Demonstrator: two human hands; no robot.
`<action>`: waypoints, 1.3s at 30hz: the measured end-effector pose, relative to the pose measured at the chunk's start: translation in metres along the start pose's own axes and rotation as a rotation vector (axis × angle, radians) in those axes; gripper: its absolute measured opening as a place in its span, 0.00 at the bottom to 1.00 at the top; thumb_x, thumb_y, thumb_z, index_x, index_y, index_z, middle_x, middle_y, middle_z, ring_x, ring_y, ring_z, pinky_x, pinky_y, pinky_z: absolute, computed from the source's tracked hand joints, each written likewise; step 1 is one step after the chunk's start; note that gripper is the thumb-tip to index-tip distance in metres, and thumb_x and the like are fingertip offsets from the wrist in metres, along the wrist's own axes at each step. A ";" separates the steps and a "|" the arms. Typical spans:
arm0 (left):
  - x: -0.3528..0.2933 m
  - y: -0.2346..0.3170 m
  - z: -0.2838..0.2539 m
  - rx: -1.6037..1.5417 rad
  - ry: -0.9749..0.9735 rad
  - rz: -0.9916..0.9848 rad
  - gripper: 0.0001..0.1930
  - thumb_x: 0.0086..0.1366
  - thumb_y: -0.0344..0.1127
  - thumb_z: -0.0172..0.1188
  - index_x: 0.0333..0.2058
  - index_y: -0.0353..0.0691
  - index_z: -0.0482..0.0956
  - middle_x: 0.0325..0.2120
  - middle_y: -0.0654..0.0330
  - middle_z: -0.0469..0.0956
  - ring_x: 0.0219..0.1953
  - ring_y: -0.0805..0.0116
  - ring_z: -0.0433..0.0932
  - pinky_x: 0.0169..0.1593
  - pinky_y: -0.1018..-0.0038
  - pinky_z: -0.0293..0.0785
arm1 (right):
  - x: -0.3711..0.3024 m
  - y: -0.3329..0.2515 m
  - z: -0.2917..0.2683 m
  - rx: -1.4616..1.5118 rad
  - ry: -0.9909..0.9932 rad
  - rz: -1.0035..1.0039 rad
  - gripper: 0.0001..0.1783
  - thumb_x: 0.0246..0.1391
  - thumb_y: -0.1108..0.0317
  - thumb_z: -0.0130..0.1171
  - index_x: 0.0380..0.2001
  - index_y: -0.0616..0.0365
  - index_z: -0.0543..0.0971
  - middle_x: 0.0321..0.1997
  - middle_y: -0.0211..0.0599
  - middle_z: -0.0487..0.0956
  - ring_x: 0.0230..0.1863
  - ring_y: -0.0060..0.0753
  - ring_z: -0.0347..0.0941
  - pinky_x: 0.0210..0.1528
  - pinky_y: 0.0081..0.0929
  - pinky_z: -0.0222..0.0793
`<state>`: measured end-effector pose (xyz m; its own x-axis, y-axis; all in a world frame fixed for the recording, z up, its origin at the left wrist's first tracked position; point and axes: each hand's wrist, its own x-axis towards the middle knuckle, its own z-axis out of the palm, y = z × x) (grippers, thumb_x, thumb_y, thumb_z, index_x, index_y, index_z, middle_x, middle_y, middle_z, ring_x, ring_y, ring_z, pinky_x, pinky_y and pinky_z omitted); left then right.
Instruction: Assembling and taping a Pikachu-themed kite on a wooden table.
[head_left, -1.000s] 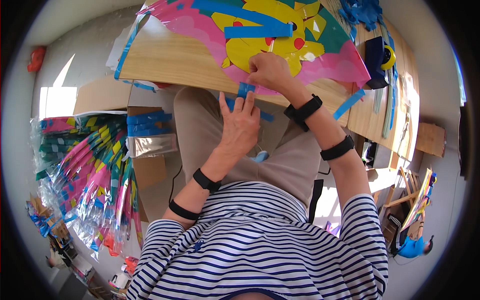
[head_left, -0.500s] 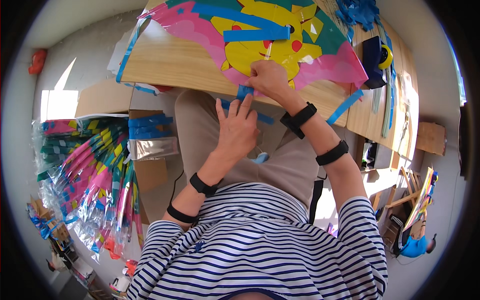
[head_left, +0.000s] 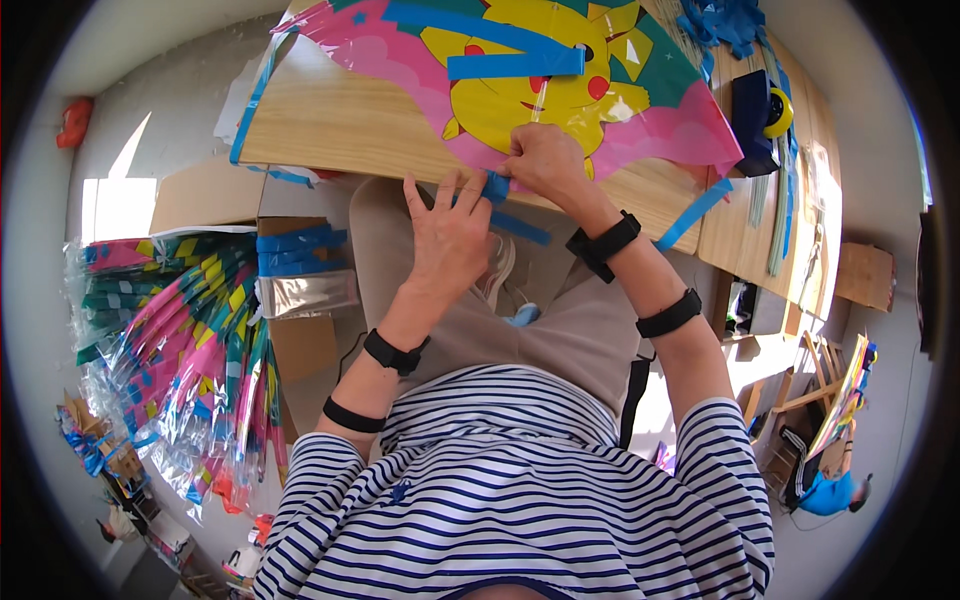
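A kite (head_left: 640,150) of thin printed film, pink and green with a yellow cartoon figure, lies on the wooden table. At its lower edge, a blue ribbon (head_left: 497,187) is folded at the table's front edge, and a loose length hangs below. My right hand (head_left: 550,165) is closed in a pinch on the kite's edge beside the ribbon; its fingertips are partly hidden. My left hand (head_left: 447,228) holds the ribbon between thumb and index finger, the other fingers spread. Across the figure lie blue ribbon tails (head_left: 515,66). Another blue ribbon (head_left: 693,215) hangs from the kite's right corner.
A dark tape dispenser (head_left: 752,125) with a yellow roll stands right of the kite. Blue ribbons (head_left: 722,25) and thin rods (head_left: 778,215) lie beyond it. A pile of folded kites (head_left: 180,350) and a cardboard box (head_left: 303,345) are at left. Another person (head_left: 825,490) sits far right.
My left hand has shifted left and up, its fingers spreading wider. The ribbon's upper end now looks folded over at the kite's edge. My right hand has moved slightly right.
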<state>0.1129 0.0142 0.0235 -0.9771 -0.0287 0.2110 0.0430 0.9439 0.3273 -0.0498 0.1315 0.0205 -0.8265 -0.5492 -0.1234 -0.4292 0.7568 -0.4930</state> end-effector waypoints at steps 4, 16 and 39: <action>0.000 0.002 -0.002 0.052 -0.044 -0.014 0.19 0.45 0.35 0.73 0.38 0.38 0.80 0.60 0.62 0.73 0.62 0.50 0.67 0.66 0.29 0.45 | 0.001 0.001 0.003 -0.080 0.013 0.034 0.13 0.38 0.59 0.72 0.20 0.55 0.80 0.26 0.43 0.82 0.32 0.52 0.79 0.31 0.44 0.71; -0.003 0.002 0.004 0.020 0.002 -0.005 0.19 0.45 0.34 0.74 0.37 0.37 0.79 0.61 0.61 0.71 0.62 0.49 0.67 0.66 0.28 0.45 | 0.004 -0.012 0.009 -0.175 0.055 -0.141 0.06 0.38 0.64 0.64 0.20 0.54 0.80 0.25 0.46 0.81 0.32 0.55 0.79 0.32 0.47 0.72; -0.001 0.004 0.001 -0.028 -0.001 -0.011 0.14 0.47 0.34 0.70 0.33 0.37 0.80 0.60 0.59 0.72 0.61 0.47 0.67 0.65 0.27 0.44 | 0.081 0.039 -0.018 -0.502 0.515 -0.244 0.14 0.51 0.76 0.57 0.43 0.56 0.80 0.46 0.43 0.79 0.57 0.55 0.69 0.66 0.62 0.57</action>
<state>0.1143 0.0181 0.0237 -0.9777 -0.0385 0.2063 0.0383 0.9338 0.3556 -0.1405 0.1232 0.0069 -0.6992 -0.5801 0.4177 -0.6343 0.7730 0.0117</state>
